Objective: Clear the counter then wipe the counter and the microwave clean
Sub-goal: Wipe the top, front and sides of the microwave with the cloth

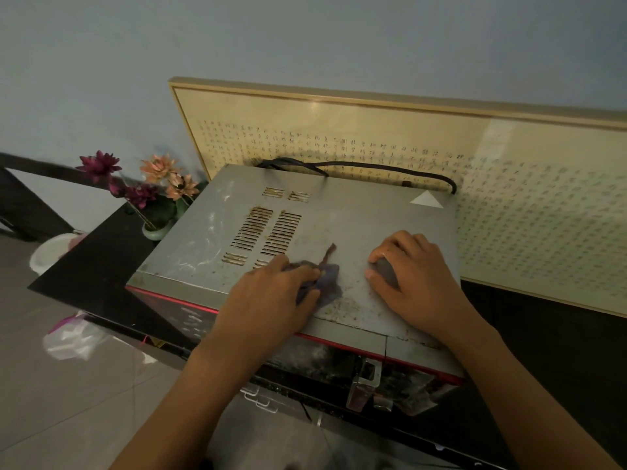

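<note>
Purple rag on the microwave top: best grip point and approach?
Judging from its pose: pinch the bunched middle of the purple rag, coming straight down from above. It lies crumpled on the flat microwave top, partly under the left hand, so the raised folds offer purchase; the thin tail toward the vents would just slip.

Framed calligraphy (509, 184) characters unreadable

framed panel (373, 137) leaning behind the microwave (339, 215), covered in columns of small dark handwritten characters, too small and blurred to read, pale triangle mark (425, 200) at microwave top's rear right corner, no wording legible
</note>
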Tool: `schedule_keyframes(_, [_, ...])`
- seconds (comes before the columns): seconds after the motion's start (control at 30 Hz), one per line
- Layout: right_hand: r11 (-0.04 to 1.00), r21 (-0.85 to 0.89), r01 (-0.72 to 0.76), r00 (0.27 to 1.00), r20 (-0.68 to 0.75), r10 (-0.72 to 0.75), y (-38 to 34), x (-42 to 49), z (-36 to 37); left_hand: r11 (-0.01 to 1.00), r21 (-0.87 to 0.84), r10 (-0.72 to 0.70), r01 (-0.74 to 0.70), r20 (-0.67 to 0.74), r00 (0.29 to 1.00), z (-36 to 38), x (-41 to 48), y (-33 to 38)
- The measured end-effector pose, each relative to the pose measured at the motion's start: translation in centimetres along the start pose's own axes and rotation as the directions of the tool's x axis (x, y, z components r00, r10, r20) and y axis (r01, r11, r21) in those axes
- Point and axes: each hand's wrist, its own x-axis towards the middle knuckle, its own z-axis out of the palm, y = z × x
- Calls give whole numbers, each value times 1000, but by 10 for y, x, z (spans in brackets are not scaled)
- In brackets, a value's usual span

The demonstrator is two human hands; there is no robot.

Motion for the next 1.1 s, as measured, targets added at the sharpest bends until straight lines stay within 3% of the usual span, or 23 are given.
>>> schedule_keyframes(0.17, [1000, 11, 7, 1000, -10, -7, 0, 0, 1, 986, 71, -148, 151, -43, 988, 4, 38, -6])
schedule_keyframes(0.27, [1000, 19, -6, 1000, -10, 6, 0, 0, 0, 971, 19, -236, 237, -39, 971, 13, 89, -10])
schedule_keyframes(0.53, [1000, 22, -11, 1000, 0, 11, -1, 0, -1, 999, 33, -27, 27, -7, 1000, 12, 60, 5])
schedule_keyframes(0.67, [1000, 27, -9, 1000, 3, 9, 1, 0, 1, 994, 51, -96, 96, -5, 995, 10, 54, 4])
schedule_keyframes(0.8, [999, 31, -14, 1000, -14, 15, 0, 0, 0, 982, 82, -172, 172, -8, 985, 19, 106, 14])
schedule_keyframes(1.0, [1000, 14, -5, 1000, -13, 5, 1, 0, 2, 998, 60, 5, -7, 38, 999, 15, 93, 14])
schedule_keyframes(1.1, [1000, 18, -10, 1000, -3, 10, 1, 0, 1, 998, 51, -28, 28, 17, 999, 14, 70, 5])
